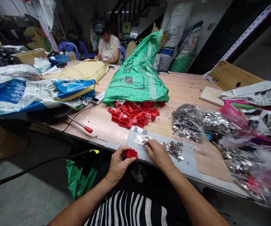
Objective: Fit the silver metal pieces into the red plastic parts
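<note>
My left hand (118, 163) is closed on a small red plastic part (131, 153) at the table's front edge. My right hand (157, 153) reaches into a scatter of tiny shiny metal pieces (143, 140) on a grey sheet (192, 161), its fingertips pinched among them; what they hold is too small to make out. A second heap of metal pieces (174, 148) lies right of that hand. Behind them is a pile of red plastic parts (135, 113) spilling from a green woven sack (139, 75).
Clear bags of metal bits (196, 122) and a pink basket (232, 110) crowd the right side. A red-handled tool (81, 125), a white remote (98, 98) and blue-white sacks (36, 94) lie left. Another person (108, 47) sits at the far end. A green bag (79, 177) hangs below.
</note>
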Demonstrator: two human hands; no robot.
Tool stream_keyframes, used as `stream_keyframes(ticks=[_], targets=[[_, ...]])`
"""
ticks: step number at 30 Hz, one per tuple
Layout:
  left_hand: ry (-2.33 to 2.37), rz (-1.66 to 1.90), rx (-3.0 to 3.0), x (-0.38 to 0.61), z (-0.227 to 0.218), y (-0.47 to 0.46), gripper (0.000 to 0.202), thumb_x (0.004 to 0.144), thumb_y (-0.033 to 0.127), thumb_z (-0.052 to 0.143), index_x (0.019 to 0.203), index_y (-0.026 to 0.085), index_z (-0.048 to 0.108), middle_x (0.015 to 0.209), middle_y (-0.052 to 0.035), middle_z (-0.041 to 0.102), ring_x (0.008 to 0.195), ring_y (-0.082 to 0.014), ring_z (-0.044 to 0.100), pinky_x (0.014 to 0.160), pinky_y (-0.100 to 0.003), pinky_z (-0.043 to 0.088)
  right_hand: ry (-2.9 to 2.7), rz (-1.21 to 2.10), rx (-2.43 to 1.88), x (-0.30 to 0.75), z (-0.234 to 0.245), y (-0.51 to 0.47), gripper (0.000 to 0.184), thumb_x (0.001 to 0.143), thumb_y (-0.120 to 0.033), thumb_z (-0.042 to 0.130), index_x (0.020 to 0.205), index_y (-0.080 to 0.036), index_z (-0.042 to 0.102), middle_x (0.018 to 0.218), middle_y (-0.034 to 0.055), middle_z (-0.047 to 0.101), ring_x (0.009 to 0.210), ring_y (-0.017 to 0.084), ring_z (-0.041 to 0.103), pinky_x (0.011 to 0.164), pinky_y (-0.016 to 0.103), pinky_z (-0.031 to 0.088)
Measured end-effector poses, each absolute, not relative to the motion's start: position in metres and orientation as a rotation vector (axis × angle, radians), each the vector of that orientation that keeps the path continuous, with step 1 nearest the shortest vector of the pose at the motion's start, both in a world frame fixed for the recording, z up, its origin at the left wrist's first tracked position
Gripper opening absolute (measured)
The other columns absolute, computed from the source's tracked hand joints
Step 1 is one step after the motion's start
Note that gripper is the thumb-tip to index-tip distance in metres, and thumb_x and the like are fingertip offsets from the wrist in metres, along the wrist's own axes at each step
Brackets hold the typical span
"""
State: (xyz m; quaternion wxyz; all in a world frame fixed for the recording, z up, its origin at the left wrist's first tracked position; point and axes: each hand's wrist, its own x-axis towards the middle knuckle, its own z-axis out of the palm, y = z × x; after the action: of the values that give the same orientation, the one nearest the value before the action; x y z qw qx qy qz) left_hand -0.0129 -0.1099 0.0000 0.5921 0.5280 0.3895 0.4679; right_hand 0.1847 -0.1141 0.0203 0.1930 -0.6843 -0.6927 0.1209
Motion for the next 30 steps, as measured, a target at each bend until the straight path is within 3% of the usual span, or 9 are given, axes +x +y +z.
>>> stream_keyframes(ticks=[9,17,23,30], targets=[[0.885,1.085,1.076,-0.014,0.006,-0.109,0.034,0.065,0.019,0.078,0.095,0.017,0.064,0.090,-0.0025,0.070,0.083,-0.0155,0.066,0.082,-0.027,0.052,-1.956,0.369,-1.972,0.181,0.020,-0.107,0.008,0.086,-0.018,0.048,0.083,-0.020,0.055,0.087,0.0045,0.061,0.080,0.019,0.057,0.073,0.030,0.042],[0.721,1.020,0.793,-0.007,0.015,-0.103,0.044,0.069,0.018,0.074,0.110,0.018,0.062,0.093,-0.0028,0.069,0.083,-0.0132,0.063,0.080,-0.026,0.049,-1.666,0.736,-1.649,0.181,0.036,-0.122,0.011,0.088,-0.031,0.048,0.086,-0.021,0.052,0.076,-0.0002,0.060,0.068,0.015,0.053,0.063,0.025,0.040],[0.689,0.965,0.734,-0.002,0.024,-0.107,0.049,0.069,0.018,0.074,0.116,0.019,0.062,0.095,-0.0040,0.068,0.084,-0.0138,0.062,0.083,-0.029,0.047,-1.638,0.811,-1.507,0.165,0.047,-0.133,0.013,0.089,-0.027,0.048,0.082,-0.020,0.056,0.070,-0.0014,0.056,0.063,0.013,0.049,0.060,0.024,0.039],[0.605,0.914,0.586,-0.002,0.029,-0.105,0.045,0.068,0.017,0.074,0.113,0.020,0.065,0.097,-0.0040,0.067,0.086,-0.0154,0.062,0.081,-0.031,0.048,-1.744,0.664,-1.358,0.162,0.037,-0.141,0.010,0.090,-0.018,0.049,0.082,-0.020,0.054,0.081,0.0021,0.056,0.074,0.016,0.052,0.068,0.027,0.041]])
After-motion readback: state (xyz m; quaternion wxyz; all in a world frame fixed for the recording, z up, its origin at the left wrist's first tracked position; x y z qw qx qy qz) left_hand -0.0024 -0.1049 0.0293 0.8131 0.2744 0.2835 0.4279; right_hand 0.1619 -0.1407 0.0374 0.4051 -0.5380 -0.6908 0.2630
